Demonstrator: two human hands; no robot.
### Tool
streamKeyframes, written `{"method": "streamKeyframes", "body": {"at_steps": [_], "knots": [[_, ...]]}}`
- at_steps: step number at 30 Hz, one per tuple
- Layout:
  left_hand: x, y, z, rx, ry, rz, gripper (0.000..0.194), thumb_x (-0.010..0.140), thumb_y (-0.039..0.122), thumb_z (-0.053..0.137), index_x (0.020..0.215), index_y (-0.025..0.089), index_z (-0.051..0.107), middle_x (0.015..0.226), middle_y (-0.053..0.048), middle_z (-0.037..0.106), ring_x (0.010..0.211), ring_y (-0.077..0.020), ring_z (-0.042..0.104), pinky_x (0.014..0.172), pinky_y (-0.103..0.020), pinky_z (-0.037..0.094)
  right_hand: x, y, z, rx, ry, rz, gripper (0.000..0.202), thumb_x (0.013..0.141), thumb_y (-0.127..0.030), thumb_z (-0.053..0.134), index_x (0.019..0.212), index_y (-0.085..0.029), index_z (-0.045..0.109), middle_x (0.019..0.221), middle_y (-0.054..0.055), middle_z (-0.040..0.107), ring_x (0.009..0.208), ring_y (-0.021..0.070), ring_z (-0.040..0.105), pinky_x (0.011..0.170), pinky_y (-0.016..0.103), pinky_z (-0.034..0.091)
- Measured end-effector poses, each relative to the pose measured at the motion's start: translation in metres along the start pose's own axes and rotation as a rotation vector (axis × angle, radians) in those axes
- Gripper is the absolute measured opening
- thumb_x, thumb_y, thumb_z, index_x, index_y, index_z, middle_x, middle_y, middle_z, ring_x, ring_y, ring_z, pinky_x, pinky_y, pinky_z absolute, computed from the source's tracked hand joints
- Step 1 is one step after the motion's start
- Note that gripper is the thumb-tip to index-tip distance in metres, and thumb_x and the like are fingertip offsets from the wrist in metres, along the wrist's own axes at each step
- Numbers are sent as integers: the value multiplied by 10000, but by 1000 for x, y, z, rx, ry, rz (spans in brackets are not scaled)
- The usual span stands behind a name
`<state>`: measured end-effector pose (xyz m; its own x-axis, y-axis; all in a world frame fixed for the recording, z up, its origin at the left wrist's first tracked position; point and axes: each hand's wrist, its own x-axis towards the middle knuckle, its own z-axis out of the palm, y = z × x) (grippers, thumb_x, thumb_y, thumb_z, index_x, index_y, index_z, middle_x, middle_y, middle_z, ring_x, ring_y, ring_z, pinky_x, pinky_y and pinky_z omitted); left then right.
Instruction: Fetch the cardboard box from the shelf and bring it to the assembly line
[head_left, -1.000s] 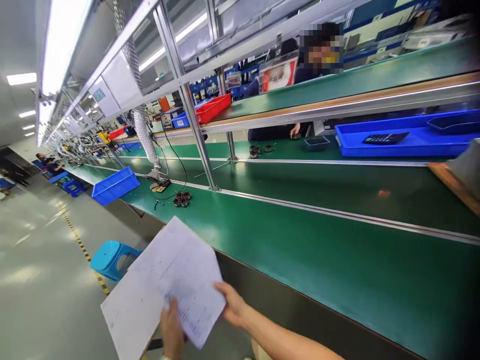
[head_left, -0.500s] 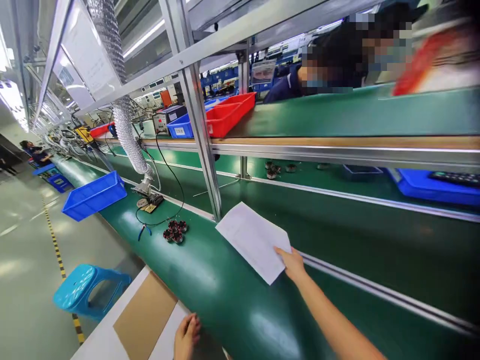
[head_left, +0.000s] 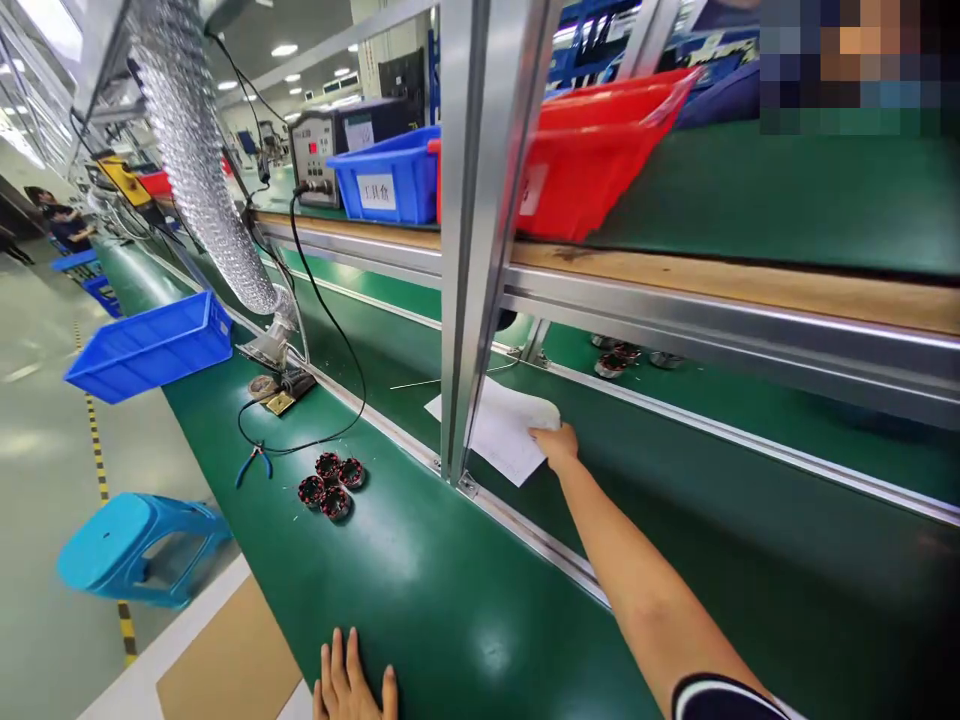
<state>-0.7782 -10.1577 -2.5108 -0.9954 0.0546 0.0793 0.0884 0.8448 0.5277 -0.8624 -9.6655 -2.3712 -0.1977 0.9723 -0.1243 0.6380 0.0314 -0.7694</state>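
With its fingers closed on the near edge, my right hand [head_left: 556,444] holds a white sheet of paper [head_left: 510,430] beyond the metal post. That post [head_left: 484,240] hides part of the sheet, which is low over the dark green strip behind the rail. My left hand [head_left: 352,685] lies with fingers spread at the near edge of the green bench [head_left: 420,590]. Farther up the bench sit several round, dark coil parts with red marks [head_left: 331,485]. Blue-handled pliers [head_left: 255,463] lie to the left of them.
A soldering stand [head_left: 289,392] sits beneath a silver duct [head_left: 187,160]. A blue crate [head_left: 154,345] overhangs the bench's left edge. Blue [head_left: 390,180] and red bins [head_left: 592,150] stand on the upper shelf. A blue stool [head_left: 135,545] is on the floor. Another person is across the shelf.
My right hand has carried the paper forward, past the post and rail. My left hand has opened from a curl and moved slightly left onto the bench edge. The view has shifted closer.
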Motion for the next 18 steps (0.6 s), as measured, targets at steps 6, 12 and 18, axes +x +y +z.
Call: {"method": "streamKeyframes", "body": {"at_steps": [6, 12, 18], "knots": [[-7, -2, -9, 240, -14, 93, 578, 842, 386, 477, 1352, 115, 490, 1444, -177, 440, 1375, -354, 325, 1071, -512, 292, -5, -6, 23, -266, 137, -200, 447, 908, -368, 592, 1298, -175, 487, 1365, 120, 457, 1206, 290, 484, 994, 529, 427], [-12, 3, -14, 204, -43, 90, 563, 865, 362, 458, 1379, 133, 461, 1473, -141, 410, 1412, -312, 254, 1107, -506, 231, -47, 12, 26, -518, 23, -485, 394, 904, -341, 597, 1254, -175, 529, 1374, 104, 455, 1285, 314, 402, 1050, 582, 336], [-12, 10, -21, 51, -131, 31, 566, 867, 340, 457, 1387, 116, 460, 1497, -146, 371, 1431, -310, 196, 1135, -520, 158, -62, -7, 34, -612, -214, -742, 316, 903, -336, 608, 1165, -160, 587, 1279, 88, 549, 1186, 261, 514, 1020, 525, 402]]}}
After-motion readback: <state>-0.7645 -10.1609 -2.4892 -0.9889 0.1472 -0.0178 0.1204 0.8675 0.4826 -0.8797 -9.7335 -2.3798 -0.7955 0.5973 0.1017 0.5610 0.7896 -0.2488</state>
